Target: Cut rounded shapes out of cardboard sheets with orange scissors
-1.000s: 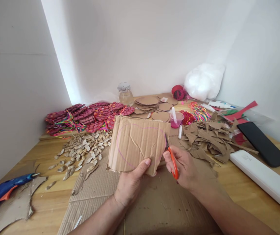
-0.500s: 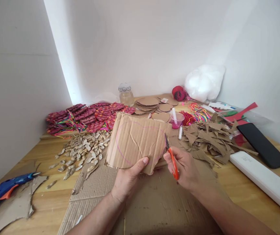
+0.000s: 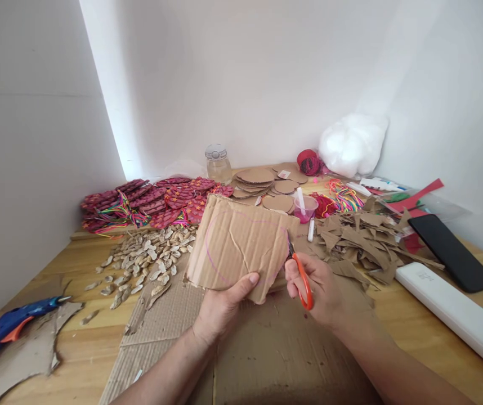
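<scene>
My left hand [image 3: 223, 306] grips the lower edge of a creased piece of brown cardboard [image 3: 237, 242], thumb on its front. A pink circle is drawn on the cardboard. My right hand [image 3: 321, 289] is closed on orange-handled scissors [image 3: 301, 275], whose blades bite into the cardboard's right edge along the pink line. Both hands hover over a large flat cardboard sheet [image 3: 267, 349] on the wooden table [image 3: 435, 337].
Cardboard scraps [image 3: 363, 236] are piled right of the hands, with a black phone [image 3: 452, 250] and a long white case [image 3: 452, 309] beyond. Peanut shells [image 3: 144, 261] lie to the left. A blue glue gun [image 3: 9, 326] sits far left. Cardboard discs [image 3: 258, 180], red fabric pieces [image 3: 148, 199] and a jar [image 3: 218, 163] line the back.
The cardboard has tipped back and turned slightly in my left hand, and the scissors have shifted a little right along its edge.
</scene>
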Demonstrator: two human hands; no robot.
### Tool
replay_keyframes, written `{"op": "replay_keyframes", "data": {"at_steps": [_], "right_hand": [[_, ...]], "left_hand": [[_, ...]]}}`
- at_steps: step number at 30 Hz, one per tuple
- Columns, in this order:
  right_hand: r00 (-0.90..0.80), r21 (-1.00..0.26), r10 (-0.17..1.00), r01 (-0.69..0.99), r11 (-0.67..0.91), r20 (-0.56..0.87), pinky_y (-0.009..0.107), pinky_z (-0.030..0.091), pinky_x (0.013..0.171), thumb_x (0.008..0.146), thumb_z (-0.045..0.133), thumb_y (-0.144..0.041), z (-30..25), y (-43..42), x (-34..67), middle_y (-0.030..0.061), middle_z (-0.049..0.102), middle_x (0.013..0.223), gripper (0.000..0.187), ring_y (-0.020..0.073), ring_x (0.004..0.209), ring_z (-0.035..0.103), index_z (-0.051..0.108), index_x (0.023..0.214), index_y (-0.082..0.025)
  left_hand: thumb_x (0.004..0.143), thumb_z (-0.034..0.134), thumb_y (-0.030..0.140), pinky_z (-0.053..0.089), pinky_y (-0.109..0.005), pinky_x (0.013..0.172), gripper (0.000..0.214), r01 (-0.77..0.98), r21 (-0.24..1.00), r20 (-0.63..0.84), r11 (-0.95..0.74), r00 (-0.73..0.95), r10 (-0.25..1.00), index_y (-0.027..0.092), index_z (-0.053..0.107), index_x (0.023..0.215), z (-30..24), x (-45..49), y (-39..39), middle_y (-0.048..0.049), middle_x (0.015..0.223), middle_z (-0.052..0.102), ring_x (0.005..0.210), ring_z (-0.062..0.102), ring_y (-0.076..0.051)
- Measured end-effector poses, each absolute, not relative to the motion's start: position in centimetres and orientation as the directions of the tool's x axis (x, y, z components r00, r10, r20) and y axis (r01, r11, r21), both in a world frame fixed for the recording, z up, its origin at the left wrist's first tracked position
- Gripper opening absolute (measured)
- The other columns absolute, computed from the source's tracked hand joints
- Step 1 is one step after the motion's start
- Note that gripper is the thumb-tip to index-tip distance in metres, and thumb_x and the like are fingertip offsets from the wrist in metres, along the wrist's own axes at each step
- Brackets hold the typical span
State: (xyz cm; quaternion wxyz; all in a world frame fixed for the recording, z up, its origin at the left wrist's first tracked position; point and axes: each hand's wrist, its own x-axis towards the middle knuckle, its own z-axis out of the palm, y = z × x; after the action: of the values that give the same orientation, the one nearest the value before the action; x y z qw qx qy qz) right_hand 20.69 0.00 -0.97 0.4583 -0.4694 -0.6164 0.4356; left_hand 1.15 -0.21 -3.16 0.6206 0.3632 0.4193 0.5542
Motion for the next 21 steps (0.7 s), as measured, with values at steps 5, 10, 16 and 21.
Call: {"op": "replay_keyframes", "data": {"at_steps": [5,10,16,21], "right_hand": [[-0.172,-0.97,0.974,0.168,0.174,0.145,0.024,0.029,0.045,0.097,0.049,-0.058,-1.43,0.11,21.14,-0.0049,0.045,0.053,0.049,0.0098,0.047,0.037,0.045,0.064,-0.022],[-0.159,-0.971,0.975,0.154,0.182,0.157,0.023,0.029,0.043,0.097,0.049,-0.056,-1.87,0.04,20.96,-0.0064,0.043,0.052,0.046,0.0096,0.045,0.037,0.042,0.067,-0.023],[-0.145,-0.966,0.971,0.151,0.211,0.19,0.023,0.029,0.043,0.098,0.05,-0.053,-1.85,-0.14,20.73,-0.0066,0.044,0.053,0.044,0.0093,0.045,0.037,0.042,0.068,-0.023],[-0.132,-0.965,0.974,0.163,0.206,0.186,0.024,0.03,0.042,0.096,0.052,-0.057,-1.39,-0.2,20.67,-0.0063,0.045,0.051,0.045,0.0098,0.043,0.037,0.045,0.067,-0.023]], "left_hand": [[0.075,0.082,0.027,0.05,-0.047,0.104,0.075,-0.384,0.919,-0.091,0.092,0.022,0.996,0.014,0.053,0.143,-3.11,1.2,-0.29,-0.0156,0.128,0.068,0.118,0.064,-0.033],[0.074,0.082,0.028,0.051,-0.048,0.103,0.074,-0.355,0.933,-0.064,0.062,0.005,0.998,0.014,0.055,0.141,-2.98,1.03,-0.06,-0.0159,0.129,0.068,0.116,0.065,-0.033],[0.073,0.082,0.03,0.057,-0.048,0.094,0.077,-0.372,0.923,-0.097,0.097,0.018,0.995,0.016,0.053,0.143,-2.51,1.2,-0.18,-0.0156,0.123,0.071,0.107,0.069,-0.033],[0.072,0.084,0.027,0.058,-0.043,0.09,0.079,-0.431,0.895,-0.115,0.114,0.024,0.993,0.019,0.052,0.143,-2.24,1.25,-0.22,-0.0142,0.122,0.072,0.1,0.071,-0.029]]}}
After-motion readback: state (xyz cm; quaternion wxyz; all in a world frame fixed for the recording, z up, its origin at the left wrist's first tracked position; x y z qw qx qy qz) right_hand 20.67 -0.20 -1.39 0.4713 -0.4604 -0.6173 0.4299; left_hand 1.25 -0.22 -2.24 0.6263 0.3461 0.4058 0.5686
